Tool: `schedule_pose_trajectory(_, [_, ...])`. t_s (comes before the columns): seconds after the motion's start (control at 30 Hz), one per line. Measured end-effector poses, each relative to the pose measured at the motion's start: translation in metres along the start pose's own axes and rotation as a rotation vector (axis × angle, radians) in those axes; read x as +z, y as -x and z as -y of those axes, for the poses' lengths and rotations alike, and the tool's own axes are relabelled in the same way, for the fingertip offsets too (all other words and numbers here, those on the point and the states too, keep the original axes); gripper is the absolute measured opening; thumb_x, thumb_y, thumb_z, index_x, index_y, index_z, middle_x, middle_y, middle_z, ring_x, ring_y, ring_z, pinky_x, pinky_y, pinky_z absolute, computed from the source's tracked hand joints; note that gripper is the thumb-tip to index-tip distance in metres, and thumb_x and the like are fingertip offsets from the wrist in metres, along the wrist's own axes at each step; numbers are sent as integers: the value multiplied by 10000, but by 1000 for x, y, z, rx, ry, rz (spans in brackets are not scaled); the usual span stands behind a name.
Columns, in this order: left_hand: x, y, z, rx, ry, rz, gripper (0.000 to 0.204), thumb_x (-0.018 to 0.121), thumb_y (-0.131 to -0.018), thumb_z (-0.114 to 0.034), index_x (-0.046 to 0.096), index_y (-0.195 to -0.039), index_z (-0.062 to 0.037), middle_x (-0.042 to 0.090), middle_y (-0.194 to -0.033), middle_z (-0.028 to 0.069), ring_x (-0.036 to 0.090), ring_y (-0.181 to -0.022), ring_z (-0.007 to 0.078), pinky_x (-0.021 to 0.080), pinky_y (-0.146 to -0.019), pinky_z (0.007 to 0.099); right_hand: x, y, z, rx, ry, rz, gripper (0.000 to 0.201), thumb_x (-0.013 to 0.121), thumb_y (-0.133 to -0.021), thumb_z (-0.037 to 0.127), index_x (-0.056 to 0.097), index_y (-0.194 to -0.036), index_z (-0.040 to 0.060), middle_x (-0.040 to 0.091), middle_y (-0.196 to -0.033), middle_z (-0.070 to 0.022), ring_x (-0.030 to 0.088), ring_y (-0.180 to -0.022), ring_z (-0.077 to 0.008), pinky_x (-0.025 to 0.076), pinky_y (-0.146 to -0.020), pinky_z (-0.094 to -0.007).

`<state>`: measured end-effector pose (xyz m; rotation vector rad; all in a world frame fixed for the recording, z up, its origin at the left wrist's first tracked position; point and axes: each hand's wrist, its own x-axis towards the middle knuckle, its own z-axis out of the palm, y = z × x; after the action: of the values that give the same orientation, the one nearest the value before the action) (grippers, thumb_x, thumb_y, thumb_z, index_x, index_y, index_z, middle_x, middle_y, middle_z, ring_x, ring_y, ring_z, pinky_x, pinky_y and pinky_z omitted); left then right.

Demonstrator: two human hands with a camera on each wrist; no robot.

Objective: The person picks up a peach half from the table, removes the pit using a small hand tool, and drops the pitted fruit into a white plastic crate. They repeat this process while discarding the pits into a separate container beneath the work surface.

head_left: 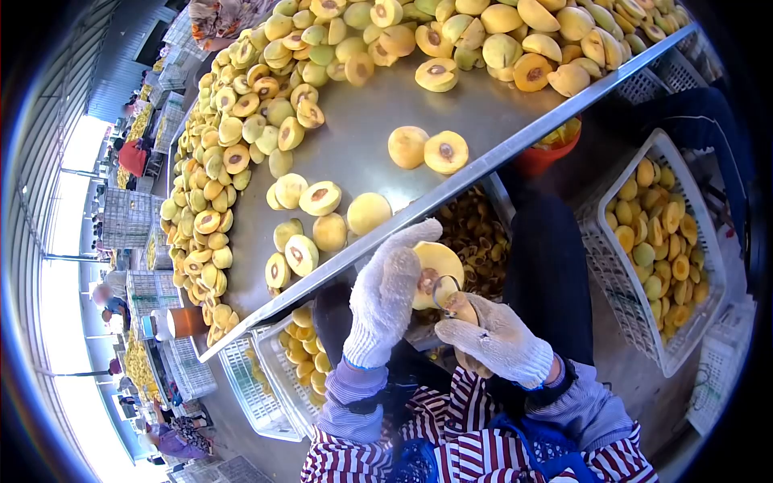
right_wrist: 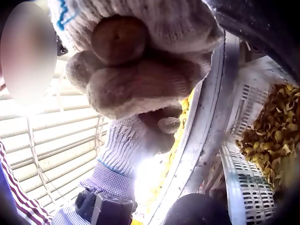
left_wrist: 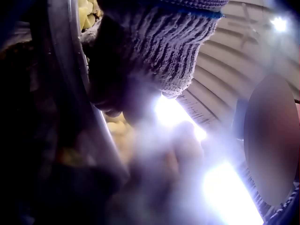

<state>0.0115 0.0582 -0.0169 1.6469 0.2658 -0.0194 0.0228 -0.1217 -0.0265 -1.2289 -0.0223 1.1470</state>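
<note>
In a white knitted glove, my left hand (head_left: 386, 290) grips a yellow peach half (head_left: 436, 270) from its left side, the cut face and brown pit area showing. My gloved right hand (head_left: 507, 344) holds a pitting knife (head_left: 460, 307) with a curved metal loop, which overlaps the cut face in the head view. The round wooden butt of its handle (right_wrist: 119, 40) shows inside the curled right fingers in the right wrist view. Both hands are just in front of the metal table's edge (head_left: 451, 197). Glare and blur hide the left fingers in the left wrist view.
Many peach halves (head_left: 266, 121) are heaped along the table's far and left sides, several lying nearer. Below is a container of brown pits (head_left: 475, 241). White crates of halves (head_left: 592, 241) stand right and left, with a red bucket (head_left: 547, 153) under the edge.
</note>
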Motion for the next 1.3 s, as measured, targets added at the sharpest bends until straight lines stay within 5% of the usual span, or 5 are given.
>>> schedule_pose_trajectory(0.37, [28,18,21,238,150,-59,638,452,-1012,-530,519,-1346,9,603,-1251,140,596,-1123,204,474,-968,322,-2,1,-2,84,25,72,388,616,-956,428,565,-976,45,578,-595,-13,550,-465,-87,413,-436,-233])
schedule_pose_trajectory(0.47, [19,10,-4,-21,-202,-22,771,479,-945,-655,538,-1335,8,644,-1171,158,637,-1064,237,523,-925,348,-3,3,-1,126,-69,128,385,605,-964,421,553,-1012,42,566,-586,-8,515,-420,-71,384,-380,-212])
schedule_pose_trajectory(0.83, [6,18,5,-351,434,135,657,675,-945,-201,352,-1492,-33,502,-1425,161,546,-1230,220,458,-1042,350,-12,-2,-12,-128,-504,-131,334,659,-942,197,516,-1195,32,580,-626,-11,504,-398,-62,373,-369,-187])
schedule_pose_trajectory(0.97, [13,21,20,-215,747,30,573,690,-933,-233,416,-1407,-65,487,-1418,152,538,-1252,287,465,-1044,429,0,-5,-14,-199,-301,-284,330,725,-892,172,557,-1149,53,643,-778,-21,618,-565,-91,473,-486,-220])
schedule_pose_trajectory(1.3, [34,35,15,-172,356,-88,442,668,-947,-205,435,-1288,-45,580,-1307,133,574,-1206,238,478,-1013,348,2,-8,-23,-487,208,-559,309,741,-872,199,577,-1105,80,708,-904,-123,728,-815,-208,563,-698,-298])
